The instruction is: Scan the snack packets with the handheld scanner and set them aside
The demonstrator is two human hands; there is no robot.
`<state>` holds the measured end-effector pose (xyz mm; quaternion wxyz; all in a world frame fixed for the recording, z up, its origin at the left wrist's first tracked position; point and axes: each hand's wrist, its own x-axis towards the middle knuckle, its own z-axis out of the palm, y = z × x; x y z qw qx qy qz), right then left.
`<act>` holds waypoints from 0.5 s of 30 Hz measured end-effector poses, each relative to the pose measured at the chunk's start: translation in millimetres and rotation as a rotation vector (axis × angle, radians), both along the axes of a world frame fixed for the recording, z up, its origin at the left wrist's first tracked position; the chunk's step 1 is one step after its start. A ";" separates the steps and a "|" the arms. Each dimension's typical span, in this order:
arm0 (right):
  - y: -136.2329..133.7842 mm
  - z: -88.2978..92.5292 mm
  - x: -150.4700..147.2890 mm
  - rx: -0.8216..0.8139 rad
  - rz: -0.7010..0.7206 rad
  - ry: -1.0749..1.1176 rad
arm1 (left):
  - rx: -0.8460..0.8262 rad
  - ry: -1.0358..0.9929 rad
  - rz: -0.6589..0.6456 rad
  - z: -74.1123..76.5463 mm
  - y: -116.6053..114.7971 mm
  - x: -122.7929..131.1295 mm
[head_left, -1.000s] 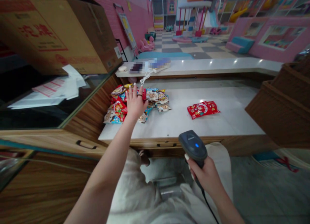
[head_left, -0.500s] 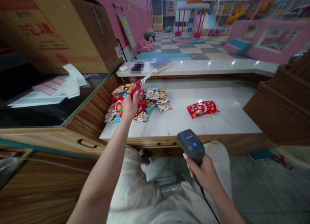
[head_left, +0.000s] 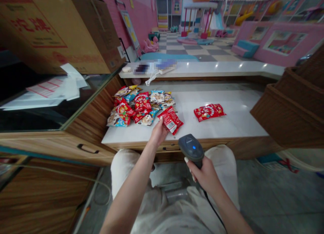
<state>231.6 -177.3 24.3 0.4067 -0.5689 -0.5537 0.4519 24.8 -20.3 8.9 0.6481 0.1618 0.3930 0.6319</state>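
My left hand (head_left: 160,133) is closed on the edge of a red snack packet (head_left: 170,118), whose white barcode label faces up just over the front of the white counter (head_left: 188,133). My right hand (head_left: 204,173) grips a dark barcode scanner (head_left: 191,148) with a blue light on top, its head angled toward the held packet. To the left lies a heap of snack packets (head_left: 141,101) in red, blue and white. A single red packet (head_left: 209,112) lies apart on the counter's right side.
A large cardboard box (head_left: 58,31) and loose papers (head_left: 50,92) rest on the dark glass top at left. A brown woven basket (head_left: 291,106) stands at right. A white cable (head_left: 151,79) hangs off the raised ledge (head_left: 202,69). Below the counter edge is a drawer handle (head_left: 167,149).
My left hand has come from the heap toward me and to the right, bringing a red packet with its barcode side up. My right hand still holds the scanner, almost unmoved.
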 end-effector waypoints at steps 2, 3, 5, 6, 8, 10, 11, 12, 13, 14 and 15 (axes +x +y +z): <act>2.7 5.5 -1.9 -0.011 0.016 -0.009 | 0.013 -0.001 0.011 -2.7 1.8 -0.5; 4.3 8.0 -3.1 -0.015 0.023 -0.007 | 0.018 0.001 0.015 -3.5 2.5 -0.8; 7.6 11.8 -6.0 -0.021 0.036 -0.002 | 0.019 0.009 0.016 -4.3 2.9 -0.7; 9.3 13.0 -7.6 -0.021 0.043 -0.004 | 0.017 0.011 0.017 -4.4 2.7 -0.2; 12.5 14.3 -10.5 -0.016 0.052 -0.022 | 0.010 0.006 0.022 -3.9 1.6 1.0; 15.0 15.3 -12.8 -0.004 0.058 -0.041 | 0.002 -0.003 0.031 -2.7 0.3 2.2; 15.8 15.9 -13.6 0.003 0.058 -0.046 | -0.001 -0.007 0.034 -2.0 -0.3 2.5; 16.4 16.5 -14.3 0.008 0.057 -0.047 | -0.003 -0.011 0.038 -1.3 -0.8 2.5; 16.8 16.9 -14.7 0.012 0.057 -0.047 | -0.009 -0.013 0.037 -0.7 -1.1 2.4; 17.0 17.0 -15.0 0.014 0.059 -0.047 | -0.020 -0.014 0.031 -0.3 -1.2 2.1; 17.1 16.9 -15.1 0.014 0.062 -0.048 | -0.035 -0.014 0.020 -0.1 -1.2 1.7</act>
